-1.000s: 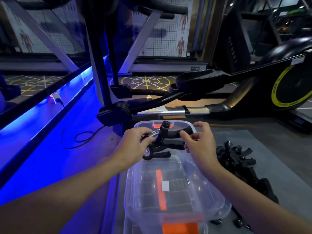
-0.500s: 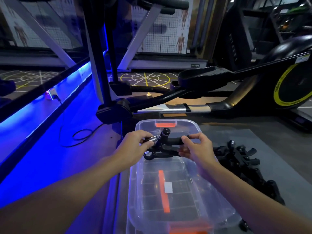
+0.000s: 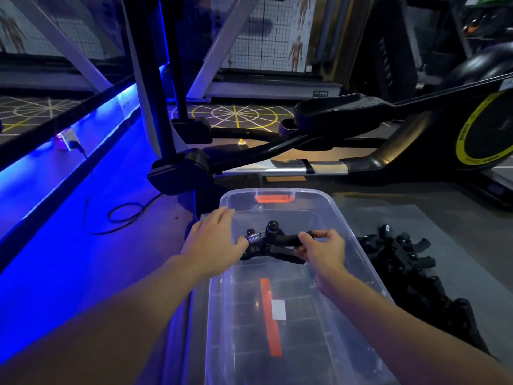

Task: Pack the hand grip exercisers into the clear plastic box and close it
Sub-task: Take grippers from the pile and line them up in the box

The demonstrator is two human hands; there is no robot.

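Note:
A clear plastic box (image 3: 369, 262) with an orange clasp stands open on the floor in front of me. Inside its far half is a black hand grip exerciser (image 3: 273, 240) with a steel spring. My left hand (image 3: 213, 243) touches its spring end, fingers loosely curled. My right hand (image 3: 322, 250) pinches its two handles from the right. I cannot tell whether the exerciser rests on the box bottom. A pile of several black exercisers (image 3: 413, 270) lies on a grey mat to the right of the box.
An elliptical trainer (image 3: 361, 134) with a yellow-ringed flywheel stands just behind the box. A black cable (image 3: 119, 215) loops on the blue-lit floor at the left, below a lit ledge. A grey mat (image 3: 458, 259) extends to the right.
Both hands have lowered the exerciser from above the box's far rim down into the box. My left hand's fingers have loosened at the spring end.

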